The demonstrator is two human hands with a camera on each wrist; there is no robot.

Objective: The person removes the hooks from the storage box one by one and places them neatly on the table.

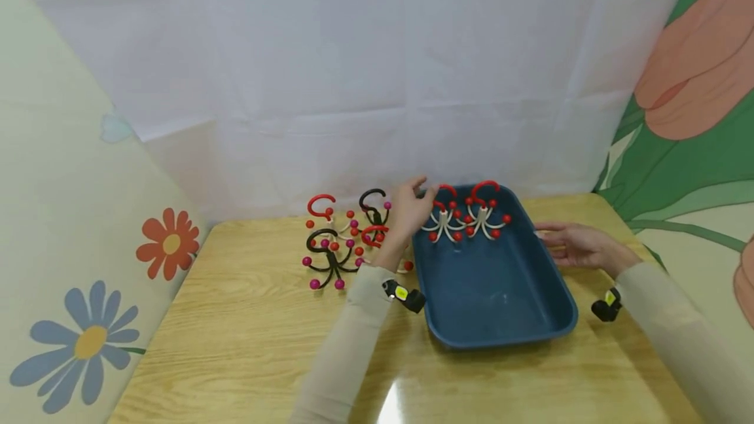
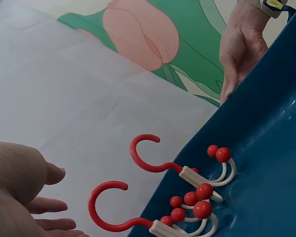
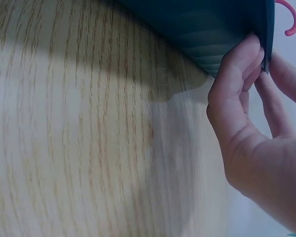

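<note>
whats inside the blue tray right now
Inside the blue tray, a red-hooked white hanger and a matching one to its right sit at the far end. The patches of tray floor directly beneath them are covered, so nothing there can be confirmed.

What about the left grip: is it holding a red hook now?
No, the left wrist view shows the left grip open and clear of both red hooks.

Blue rect. tray [image 1: 497, 293] on tbl [image 1: 247, 332]; 2 red & wht hangers [image 1: 484, 214] in its far end, side by side
</note>
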